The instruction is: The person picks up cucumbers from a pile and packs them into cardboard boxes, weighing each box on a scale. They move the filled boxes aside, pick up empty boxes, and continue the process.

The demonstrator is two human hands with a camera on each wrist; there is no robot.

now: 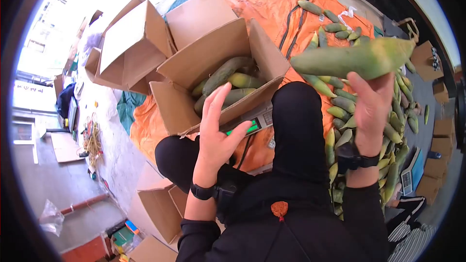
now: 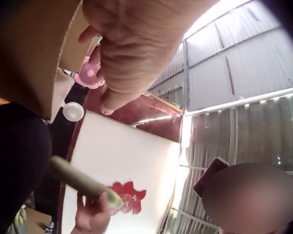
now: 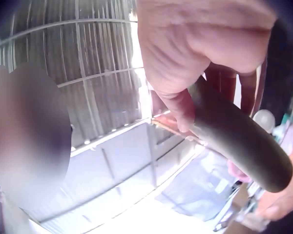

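My right hand [image 1: 373, 111] holds up a long green radish [image 1: 347, 60], paler at its stem end, above the heap on the right. In the right wrist view the thumb and fingers grip the radish [image 3: 241, 139] from both sides. My left hand [image 1: 213, 136] holds nothing; its fingers are extended and its thumb is spread, overlapping the near edge of an open cardboard box [image 1: 187, 75] in the head view. Several green radishes [image 1: 228, 75] lie inside that box. The left wrist view shows the left hand [image 2: 132, 53] close beside the cardboard.
A scale with a lit green display [image 1: 251, 127] sits by the box's near side. More open cartons [image 1: 128, 43] stand at the left, another [image 1: 158, 208] near my left elbow. Many radishes [image 1: 342, 104] cover the orange sheet [image 1: 264, 0] and floor to the right.
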